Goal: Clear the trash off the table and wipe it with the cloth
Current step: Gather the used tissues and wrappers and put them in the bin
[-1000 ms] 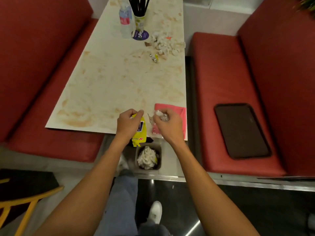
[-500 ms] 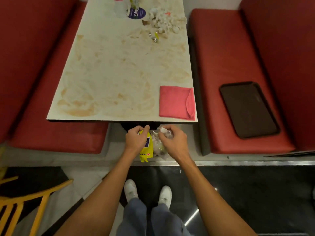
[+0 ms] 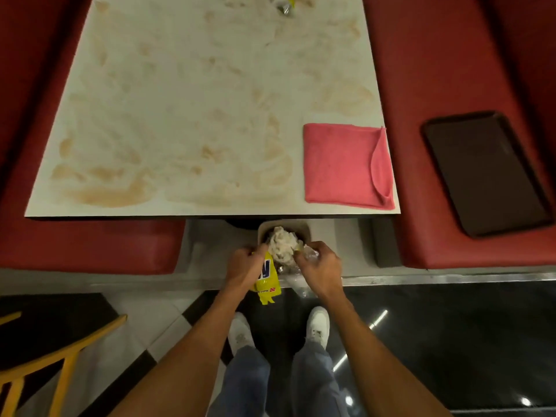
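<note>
Two hands worked just off the near edge of the worktop, above a small bin that stood on the floor, stuffed with crumpled paper. The left hand was curled round a yellow wrapper, which hung down from its grasp. The right hand was clenched on a wad of clear plastic, part of it trailing below.

Both pieces seemed to sit over the bin's near rim, not yet inside it. They looked feather-light and crinkly, likely slick and apt to spring open or slide off the heaped paper, so pressing them down seemed wiser than simply letting go.

More litter remained at the far edge of the worktop, where a small foil scrap showed.

The pink cloth lay folded flat at the near right corner, with brownish smears across most of the surface to its left. It appeared soft and limp. A flat palm on top, or a pinch at its folded right edge, would probably serve best.

A dark tray rested on the red bench at right.
</note>
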Demonstrator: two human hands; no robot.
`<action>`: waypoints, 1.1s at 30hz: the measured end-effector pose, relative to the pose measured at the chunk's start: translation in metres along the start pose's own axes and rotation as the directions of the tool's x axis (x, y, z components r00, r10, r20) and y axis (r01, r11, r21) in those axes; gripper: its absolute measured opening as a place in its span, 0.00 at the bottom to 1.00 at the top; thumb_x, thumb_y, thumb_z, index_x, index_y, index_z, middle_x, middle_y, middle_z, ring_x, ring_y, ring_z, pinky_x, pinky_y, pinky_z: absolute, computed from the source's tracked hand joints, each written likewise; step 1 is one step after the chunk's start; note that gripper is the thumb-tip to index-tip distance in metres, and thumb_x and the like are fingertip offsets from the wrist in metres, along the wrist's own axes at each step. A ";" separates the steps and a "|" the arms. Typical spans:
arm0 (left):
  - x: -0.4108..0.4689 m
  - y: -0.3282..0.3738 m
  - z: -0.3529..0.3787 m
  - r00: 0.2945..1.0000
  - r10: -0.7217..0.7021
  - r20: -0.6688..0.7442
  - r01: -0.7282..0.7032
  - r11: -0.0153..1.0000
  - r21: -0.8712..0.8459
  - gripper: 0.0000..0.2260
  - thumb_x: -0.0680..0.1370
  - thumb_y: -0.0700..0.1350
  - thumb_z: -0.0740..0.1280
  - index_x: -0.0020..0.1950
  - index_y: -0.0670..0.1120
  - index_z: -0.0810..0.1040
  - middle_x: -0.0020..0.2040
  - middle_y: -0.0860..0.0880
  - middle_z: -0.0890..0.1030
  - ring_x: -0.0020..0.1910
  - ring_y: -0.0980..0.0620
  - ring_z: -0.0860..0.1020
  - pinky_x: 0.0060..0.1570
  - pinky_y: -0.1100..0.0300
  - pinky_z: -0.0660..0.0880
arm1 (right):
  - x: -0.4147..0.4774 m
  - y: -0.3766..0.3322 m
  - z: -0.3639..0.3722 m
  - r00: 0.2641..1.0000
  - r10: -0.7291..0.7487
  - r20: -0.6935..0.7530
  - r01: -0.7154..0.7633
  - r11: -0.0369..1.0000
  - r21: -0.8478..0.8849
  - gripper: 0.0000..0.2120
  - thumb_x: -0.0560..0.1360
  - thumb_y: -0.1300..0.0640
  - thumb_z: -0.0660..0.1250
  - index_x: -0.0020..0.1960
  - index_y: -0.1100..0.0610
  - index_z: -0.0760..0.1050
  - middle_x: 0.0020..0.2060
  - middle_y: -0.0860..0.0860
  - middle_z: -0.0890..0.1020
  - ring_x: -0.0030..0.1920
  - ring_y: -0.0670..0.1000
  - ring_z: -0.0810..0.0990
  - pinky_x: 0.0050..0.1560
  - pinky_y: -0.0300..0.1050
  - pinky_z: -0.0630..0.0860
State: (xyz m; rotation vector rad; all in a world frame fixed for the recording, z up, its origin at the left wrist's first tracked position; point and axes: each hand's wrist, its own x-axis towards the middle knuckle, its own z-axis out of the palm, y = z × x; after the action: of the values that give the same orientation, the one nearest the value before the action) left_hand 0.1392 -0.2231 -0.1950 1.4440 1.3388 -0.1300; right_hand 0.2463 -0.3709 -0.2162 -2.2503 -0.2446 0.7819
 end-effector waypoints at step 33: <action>0.237 -0.130 0.094 0.927 0.243 -0.285 -0.250 0.968 0.013 0.12 0.85 0.49 0.65 0.61 0.42 0.78 0.49 0.48 0.79 0.48 0.50 0.79 0.47 0.59 0.71 | 0.231 0.202 0.195 0.826 -0.011 0.563 0.456 0.600 -0.657 0.53 0.78 0.30 0.63 0.85 0.58 0.40 0.85 0.59 0.48 0.83 0.64 0.47 0.81 0.63 0.46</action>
State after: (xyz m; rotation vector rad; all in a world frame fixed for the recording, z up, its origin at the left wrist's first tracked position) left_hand 0.1777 -0.1753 -0.4745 1.6434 1.3668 0.2681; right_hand 0.3022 -0.3122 -0.5706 -2.6222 -1.3754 1.2881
